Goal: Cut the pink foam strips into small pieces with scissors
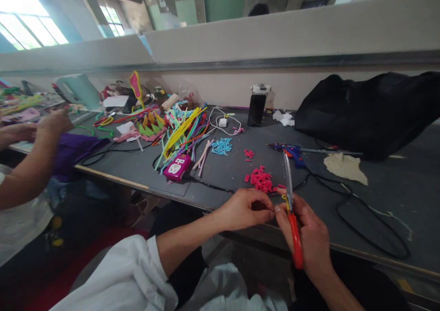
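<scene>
A pair of scissors (pixel 294 237) with red-orange handles rests in my right hand (pixel 311 233), its blades pointing up and away from me. Beside the blades a small yellow curled piece (pixel 285 200) shows at my right fingers. My left hand (pixel 245 209) is closed in a pinch, its fingertips meeting my right thumb at the table's front edge; whatever lies between them is too small to make out. Just beyond my hands lies a pile of short red pieces (pixel 261 180). Farther back are short blue pieces (pixel 222 146) and a smaller red group (pixel 249 154).
A blue glue gun (pixel 294 153) lies behind the scissors, its black cord (pixel 338 205) looping right. Fuzzy craft stems (pixel 182 130) and a magenta box (pixel 178 167) are left. A bottle (pixel 257 105) and black bag (pixel 364 114) stand behind. Another person's arm (pixel 30 160) reaches in at left.
</scene>
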`<state>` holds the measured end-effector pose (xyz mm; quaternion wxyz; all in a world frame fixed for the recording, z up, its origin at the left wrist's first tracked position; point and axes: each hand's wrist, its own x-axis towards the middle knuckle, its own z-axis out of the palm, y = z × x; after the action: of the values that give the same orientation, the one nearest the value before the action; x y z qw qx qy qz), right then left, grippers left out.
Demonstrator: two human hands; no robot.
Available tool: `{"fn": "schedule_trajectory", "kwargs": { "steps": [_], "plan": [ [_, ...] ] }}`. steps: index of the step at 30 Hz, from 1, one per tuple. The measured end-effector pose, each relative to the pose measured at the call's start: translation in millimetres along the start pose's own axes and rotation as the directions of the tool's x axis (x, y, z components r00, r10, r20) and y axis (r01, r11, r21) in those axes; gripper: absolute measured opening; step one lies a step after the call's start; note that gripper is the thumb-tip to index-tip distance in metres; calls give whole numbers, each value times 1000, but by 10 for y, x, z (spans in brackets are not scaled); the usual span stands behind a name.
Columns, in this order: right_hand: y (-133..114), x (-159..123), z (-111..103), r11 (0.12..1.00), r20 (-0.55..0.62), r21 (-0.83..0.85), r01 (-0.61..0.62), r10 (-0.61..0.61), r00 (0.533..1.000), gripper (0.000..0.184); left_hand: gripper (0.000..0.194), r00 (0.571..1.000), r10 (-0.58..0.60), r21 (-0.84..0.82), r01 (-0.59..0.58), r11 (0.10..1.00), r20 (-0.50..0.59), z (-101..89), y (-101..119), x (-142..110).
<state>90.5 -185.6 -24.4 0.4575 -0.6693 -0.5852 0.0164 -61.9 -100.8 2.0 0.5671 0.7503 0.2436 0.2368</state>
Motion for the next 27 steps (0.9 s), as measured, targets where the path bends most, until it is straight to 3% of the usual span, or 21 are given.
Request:
{"fn": "schedule_trajectory", "kwargs": {
  "steps": [3,7,9,11,13,15,18,21,27],
  "plan": [
    [-15,13,3,1000,7,10,-12,12,1000,36,10,984,175,221,-165,961,-29,-14,58,-17],
    [-39,2,1,999,-15,7,-34,34,999,37,10,975,219,232,-208,950,-23,-2,110,-33],
    [-52,-3,-8,998,-23,-8,-56,56,998,40,6,981,154,103,-142,984,-119,14,126,-31],
    [-60,-9,-14,997,-26,-33,-73,73,997,45,6,973,5,-183,-49,982,-232,27,143,-20],
    [-63,-23,-5,996,-29,-59,-71,70,997,49,10,947,-152,-499,-11,867,-284,28,162,1],
    [-65,-45,21,996,-18,-68,-49,48,999,52,12,927,-233,-700,-43,713,-295,16,179,23],
    [-82,-80,67,995,41,-101,-22,26,999,49,13,920,-255,-825,-115,554,-299,-5,196,42],
    [-112,-98,98,991,61,-137,6,2,998,47,14,924,-259,-877,-140,459,-283,-6,201,33],
    [-101,-102,143,987,53,-151,52,-44,998,44,17,925,-278,-905,-130,406,-258,42,189,-3]
  ]
}}
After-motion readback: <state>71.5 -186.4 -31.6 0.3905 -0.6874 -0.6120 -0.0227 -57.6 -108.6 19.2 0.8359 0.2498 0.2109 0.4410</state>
